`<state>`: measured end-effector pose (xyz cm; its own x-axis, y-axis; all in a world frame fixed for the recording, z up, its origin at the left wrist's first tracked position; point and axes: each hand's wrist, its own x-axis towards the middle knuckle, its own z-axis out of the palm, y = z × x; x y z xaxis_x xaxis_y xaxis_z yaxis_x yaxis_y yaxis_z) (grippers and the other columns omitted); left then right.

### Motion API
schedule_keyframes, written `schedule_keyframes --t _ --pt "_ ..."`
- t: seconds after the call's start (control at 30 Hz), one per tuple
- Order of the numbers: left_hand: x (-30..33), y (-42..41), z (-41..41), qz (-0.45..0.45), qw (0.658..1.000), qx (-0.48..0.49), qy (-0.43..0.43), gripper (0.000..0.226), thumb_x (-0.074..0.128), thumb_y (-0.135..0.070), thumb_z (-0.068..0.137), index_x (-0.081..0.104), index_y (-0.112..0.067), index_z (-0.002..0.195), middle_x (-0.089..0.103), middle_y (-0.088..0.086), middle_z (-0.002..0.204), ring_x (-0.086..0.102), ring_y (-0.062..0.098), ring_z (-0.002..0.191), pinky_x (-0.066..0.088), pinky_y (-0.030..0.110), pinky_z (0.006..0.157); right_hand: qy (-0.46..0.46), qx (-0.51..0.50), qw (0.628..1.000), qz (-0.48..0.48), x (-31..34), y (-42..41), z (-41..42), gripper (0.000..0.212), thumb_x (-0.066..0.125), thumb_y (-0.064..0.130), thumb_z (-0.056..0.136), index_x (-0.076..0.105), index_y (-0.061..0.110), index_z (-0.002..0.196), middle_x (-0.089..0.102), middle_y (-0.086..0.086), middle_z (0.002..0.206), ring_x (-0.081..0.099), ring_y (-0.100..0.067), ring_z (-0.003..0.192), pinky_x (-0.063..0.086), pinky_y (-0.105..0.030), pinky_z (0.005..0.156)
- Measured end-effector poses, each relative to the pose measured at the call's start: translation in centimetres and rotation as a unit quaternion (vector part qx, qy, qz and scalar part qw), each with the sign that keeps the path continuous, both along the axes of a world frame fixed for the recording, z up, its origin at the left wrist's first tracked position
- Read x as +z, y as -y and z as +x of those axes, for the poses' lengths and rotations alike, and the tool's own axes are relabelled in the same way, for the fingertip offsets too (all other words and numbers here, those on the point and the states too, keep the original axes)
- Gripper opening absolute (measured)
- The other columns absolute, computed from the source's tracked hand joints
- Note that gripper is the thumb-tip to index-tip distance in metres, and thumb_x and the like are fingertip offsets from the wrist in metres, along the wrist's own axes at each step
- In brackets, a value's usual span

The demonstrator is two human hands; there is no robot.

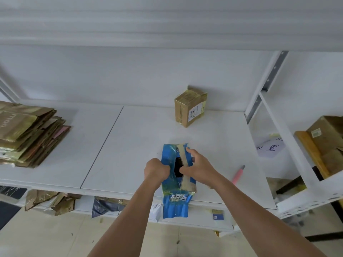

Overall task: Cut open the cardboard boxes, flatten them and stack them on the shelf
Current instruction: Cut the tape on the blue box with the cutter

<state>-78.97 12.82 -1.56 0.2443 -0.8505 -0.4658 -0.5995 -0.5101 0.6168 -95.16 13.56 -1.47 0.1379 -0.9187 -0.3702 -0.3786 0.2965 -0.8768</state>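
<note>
A blue-taped cardboard box (176,199) lies at the front edge of the white shelf (130,145), its top slit open to a dark gap. My left hand (155,169) grips the box's left flap. My right hand (199,166) grips the right flap, fingers curled over its brown edge. A sealed brown box (189,108) stands upright farther back on the shelf. A stack of flattened cardboard (27,134) lies at the shelf's left end. A pink-handled cutter (238,174) lies on the shelf just right of my right forearm.
A metal upright (267,86) bounds the shelf on the right, with a neighbouring shelf holding an open brown box (326,143). A paper sign (268,147) lies near the upright. Cardboard scraps and bags (55,200) sit on the lower shelf.
</note>
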Motion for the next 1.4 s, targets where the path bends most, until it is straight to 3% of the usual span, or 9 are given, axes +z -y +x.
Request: schedule_keyframes --t 0.13,0.3,0.43,0.53,0.73,0.93,1.07,1.2,1.4 --pt "0.3 -0.5 0.5 -0.049 0.997 -0.052 0.035 0.016 0.062 -0.009 0.083 0.056 -0.01 0.068 0.054 0.003 0.063 0.05 0.019 0.054 0.037 0.024 0.049 -0.029 -0.044 0.997 -0.056 -0.6 -1.6 0.6 0.085 0.079 0.032 0.079 0.032 0.026 0.149 0.058 0.015 0.105 0.061 0.006 0.086 0.053 -0.014 0.067" --pt "1.8 0.1 0.8 -0.111 0.987 -0.115 0.011 0.021 0.06 -0.033 0.095 0.066 -0.022 0.111 0.066 -0.004 0.092 0.062 0.019 0.085 0.042 0.025 0.066 -0.035 -0.141 0.986 -0.077 -2.4 -3.8 1.6 0.05 0.052 0.041 0.099 0.042 0.027 0.146 0.064 0.004 0.104 0.069 -0.021 0.092 0.057 -0.045 0.085" --pt "1.4 -0.2 -0.8 -0.032 0.962 -0.225 0.151 0.101 0.066 -0.073 0.072 0.03 -0.014 0.146 0.048 0.005 0.131 0.052 0.027 0.119 0.047 0.042 0.095 -0.037 -0.097 0.991 -0.08 -2.3 -2.3 -0.1 0.037 0.045 0.017 0.101 0.058 0.023 0.136 0.064 0.003 0.104 0.065 -0.017 0.092 0.054 -0.039 0.091" --pt "0.7 0.0 -1.2 -0.05 0.94 -0.277 0.195 0.122 0.077 -0.063 0.069 0.003 -0.019 0.156 0.029 0.002 0.152 0.032 0.026 0.139 0.031 0.049 0.113 -0.177 -0.097 0.971 -0.126 -2.6 -1.4 -3.7 0.041 0.045 0.001 0.095 0.061 0.015 0.131 0.064 -0.005 0.119 0.059 -0.015 0.106 0.044 -0.024 0.095" --pt "0.4 0.9 -1.3 -0.064 0.888 -0.414 0.189 0.113 0.075 -0.015 0.073 0.0 -0.036 0.155 -0.002 -0.009 0.165 -0.017 0.019 0.15 -0.018 0.045 0.116 -0.517 0.039 0.854 0.033 -5.7 -3.2 -11.6 0.067 0.076 0.024 0.081 0.043 0.03 0.139 0.025 -0.016 0.148 0.028 -0.031 0.137 0.051 -0.037 0.094" --pt "-1.0 1.6 -1.2 -0.061 0.896 -0.402 0.18 0.113 0.068 -0.071 0.073 -0.005 -0.042 0.154 -0.009 -0.017 0.163 -0.019 0.014 0.15 -0.021 0.044 0.115 -0.609 0.107 0.777 -0.119 -7.6 -3.5 -14.1 0.027 0.055 0.009 0.089 0.06 0.02 0.113 0.054 0.0 0.114 0.05 -0.021 0.116 0.04 -0.027 0.071" --pt "-1.8 1.8 -1.9 -0.075 0.88 -0.401 0.245 0.123 0.056 -0.089 0.063 -0.01 -0.039 0.154 -0.009 -0.014 0.163 -0.014 0.019 0.151 -0.016 0.049 0.117 -0.509 -0.019 0.833 -0.218 -7.6 -3.4 -14.4 0.007 0.06 0.017 0.092 0.059 0.018 0.099 0.058 0.003 0.088 0.057 -0.017 0.084 0.036 -0.025 0.057" --pt "-2.0 2.8 -2.1 -0.062 0.876 -0.403 0.258 0.125 0.045 -0.094 0.058 -0.011 -0.037 0.154 -0.007 -0.012 0.164 -0.011 0.02 0.151 -0.013 0.05 0.118 -0.121 -0.224 0.928 -0.271 -6.2 -3.6 -12.2 0.016 0.06 0.005 0.087 0.047 0.01 0.081 0.047 0.001 0.063 0.044 -0.014 0.055 0.035 -0.022 0.049" --pt "-2.1 3.9 -1.8 -0.07 0.888 -0.391 0.232 0.127 0.038 -0.094 0.049 -0.004 -0.037 0.154 0.001 -0.012 0.163 -0.006 0.018 0.151 -0.011 0.049 0.119 0.275 -0.273 0.914 -0.12 -3.6 -2.3 -9.1 0.01 0.058 0.001 0.094 0.065 0.007 0.098 0.065 -0.009 0.079 0.063 -0.021 0.078 0.058 -0.037 0.082"
